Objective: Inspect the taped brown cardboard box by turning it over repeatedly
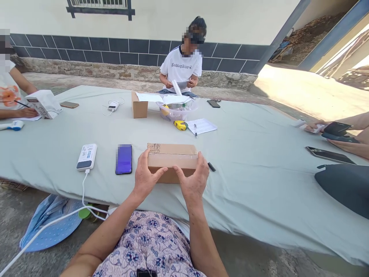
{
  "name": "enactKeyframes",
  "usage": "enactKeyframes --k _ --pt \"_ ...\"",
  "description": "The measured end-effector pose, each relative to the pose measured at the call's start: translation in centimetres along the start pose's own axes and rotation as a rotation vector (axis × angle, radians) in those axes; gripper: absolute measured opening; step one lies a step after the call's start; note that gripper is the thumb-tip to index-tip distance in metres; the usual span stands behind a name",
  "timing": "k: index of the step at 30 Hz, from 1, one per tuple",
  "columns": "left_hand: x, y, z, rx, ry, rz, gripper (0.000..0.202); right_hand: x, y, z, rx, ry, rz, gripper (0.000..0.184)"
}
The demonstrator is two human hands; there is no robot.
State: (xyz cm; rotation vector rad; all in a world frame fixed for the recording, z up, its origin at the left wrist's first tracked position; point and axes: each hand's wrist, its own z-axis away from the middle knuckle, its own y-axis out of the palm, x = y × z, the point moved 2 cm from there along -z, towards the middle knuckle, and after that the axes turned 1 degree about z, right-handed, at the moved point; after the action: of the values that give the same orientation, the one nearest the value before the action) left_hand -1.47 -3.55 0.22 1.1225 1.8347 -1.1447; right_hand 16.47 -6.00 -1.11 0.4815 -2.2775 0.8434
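A brown cardboard box (172, 155), taped along its top, sits on the pale green cloth (253, 169) right in front of me. My left hand (145, 175) grips its left end, fingers over the top corner and thumb along the front face. My right hand (193, 180) holds the right end the same way. A small black cap or marker piece (211, 166) lies just right of the box.
A blue phone (123, 158) and a white power bank (86, 156) with cable lie to the left. Farther off are a second box (139, 105), a plastic tub (176, 109), a yellow tape measure (180, 125) and papers (201, 125). Other people sit opposite, left and right.
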Motion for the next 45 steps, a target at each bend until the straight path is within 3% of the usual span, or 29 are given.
enactKeyframes --k 11,18,28,36,45 --pt "1.0 -0.5 -0.8 -0.009 0.052 -0.032 0.067 -1.4 -1.2 -0.8 -0.064 0.207 -0.324 0.059" --pt "1.7 -1.0 -1.4 -0.036 0.059 -0.024 0.067 -2.7 -0.7 -1.0 -0.018 0.337 -0.509 0.060" --pt "3.5 -2.5 -2.3 -0.155 -0.043 0.079 0.067 -4.2 1.1 -0.5 0.088 0.375 -0.452 0.055" --pt "3.5 -2.3 -2.1 -0.154 -0.174 0.240 0.071 -4.9 1.4 -0.4 0.037 0.446 -0.571 0.057" --pt "4.7 -0.1 -1.6 -0.034 -0.263 0.514 0.072 -2.3 -1.8 -0.9 -0.204 0.307 -0.562 0.043"
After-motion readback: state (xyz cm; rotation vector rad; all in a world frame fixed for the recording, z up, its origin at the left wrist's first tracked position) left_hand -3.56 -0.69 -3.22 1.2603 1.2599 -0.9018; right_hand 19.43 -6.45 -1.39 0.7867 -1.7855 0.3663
